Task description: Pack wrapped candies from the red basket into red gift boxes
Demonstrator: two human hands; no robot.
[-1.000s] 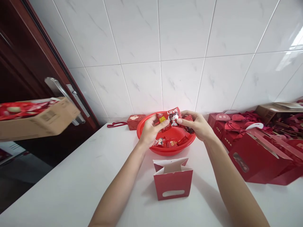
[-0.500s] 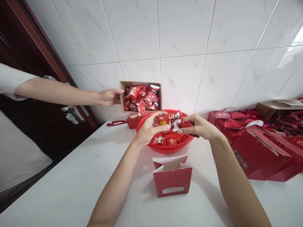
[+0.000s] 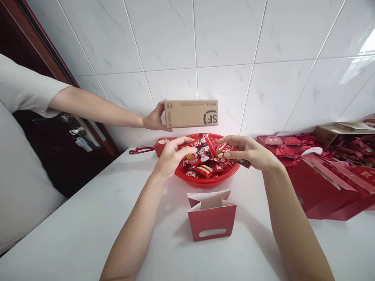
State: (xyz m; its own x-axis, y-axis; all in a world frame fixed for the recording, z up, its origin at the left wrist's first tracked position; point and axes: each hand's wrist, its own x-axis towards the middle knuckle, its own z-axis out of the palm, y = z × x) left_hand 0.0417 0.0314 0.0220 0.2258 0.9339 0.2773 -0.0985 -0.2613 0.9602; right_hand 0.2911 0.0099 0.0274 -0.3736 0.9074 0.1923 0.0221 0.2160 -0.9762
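The LOVE packet (image 3: 202, 152), basin (image 3: 206, 183) and bag (image 3: 212, 221) are red, tiles (image 3: 170, 35) grey-veined white.

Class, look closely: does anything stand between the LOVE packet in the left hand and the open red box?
Other packets and the red basin's near rim lie between the LOVE packet and the open red box; the carton is behind the basin, not between.

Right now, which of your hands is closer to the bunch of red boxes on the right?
Right. The right hand is just left of the red boxes, not touching; the left hand is farther, across the red basket.
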